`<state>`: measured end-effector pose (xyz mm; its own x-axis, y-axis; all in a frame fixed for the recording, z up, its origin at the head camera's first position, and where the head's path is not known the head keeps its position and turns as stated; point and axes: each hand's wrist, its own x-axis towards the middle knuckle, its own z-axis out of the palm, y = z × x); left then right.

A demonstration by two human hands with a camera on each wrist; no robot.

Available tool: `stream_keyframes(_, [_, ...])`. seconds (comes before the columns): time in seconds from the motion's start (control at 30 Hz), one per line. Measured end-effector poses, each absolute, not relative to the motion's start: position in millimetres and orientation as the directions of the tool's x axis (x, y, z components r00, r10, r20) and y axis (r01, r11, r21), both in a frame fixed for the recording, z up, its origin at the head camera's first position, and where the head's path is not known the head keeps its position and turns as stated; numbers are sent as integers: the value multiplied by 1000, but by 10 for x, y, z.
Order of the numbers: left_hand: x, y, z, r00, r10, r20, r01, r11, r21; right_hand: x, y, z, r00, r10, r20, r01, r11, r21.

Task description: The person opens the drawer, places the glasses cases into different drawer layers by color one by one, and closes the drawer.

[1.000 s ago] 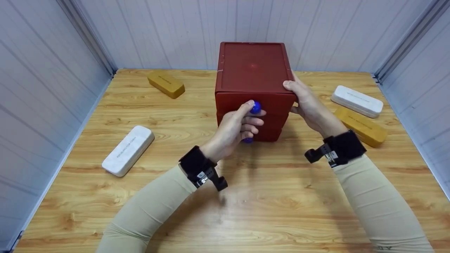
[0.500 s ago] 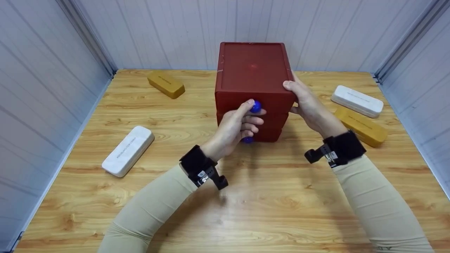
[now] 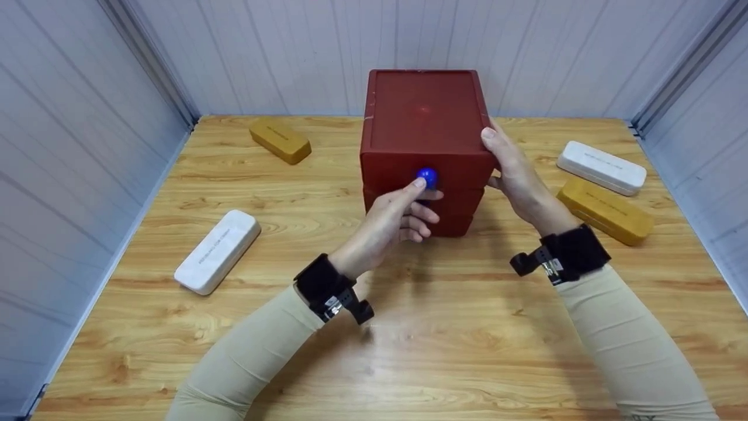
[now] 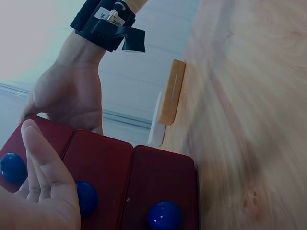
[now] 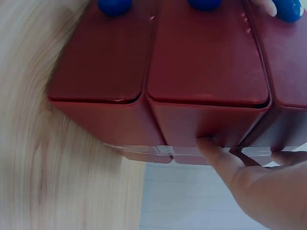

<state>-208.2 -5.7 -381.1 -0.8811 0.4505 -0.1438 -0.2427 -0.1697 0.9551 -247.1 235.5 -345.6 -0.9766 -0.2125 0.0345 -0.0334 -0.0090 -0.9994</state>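
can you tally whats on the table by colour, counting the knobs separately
White cases: 2
Yellow cases: 2
Red drawer unit: 1
Blue knobs: 3
Total: 8, with the knobs being part of the unit

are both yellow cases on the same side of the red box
No, one yellow case lies left of the red box, the other yellow case to its right.
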Motion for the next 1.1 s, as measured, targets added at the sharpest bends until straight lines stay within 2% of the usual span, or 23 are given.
stream_keyframes(0.17, [-2023, -89, -3905, -885, 451, -117, -197, -134, 971, -2418, 2407, -3538, -967, -211, 145, -143, -25, -989])
stream_keyframes(0.4, [-1994, -104, -4046, -883, 449, -136, -200, -98, 975, -2353, 2451, -3644, -920, -164, 355, -388, 269, -881])
stream_keyframes(0.67, [-1999, -102, -4200, -867, 457, -196, -256, -72, 964, -2317, 2421, -3763, -840, -168, 515, -538, 380, -753])
stream_keyframes(0.83, [-2018, -87, -4258, -865, 445, -234, -289, -60, 955, -2323, 2399, -3823, -815, -173, 553, -572, 389, -722])
stream_keyframes(1.1, [-2061, -65, -4272, -869, 419, -262, -328, -93, 940, -2315, 2394, -3845, -834, -138, 535, -542, 391, -744])
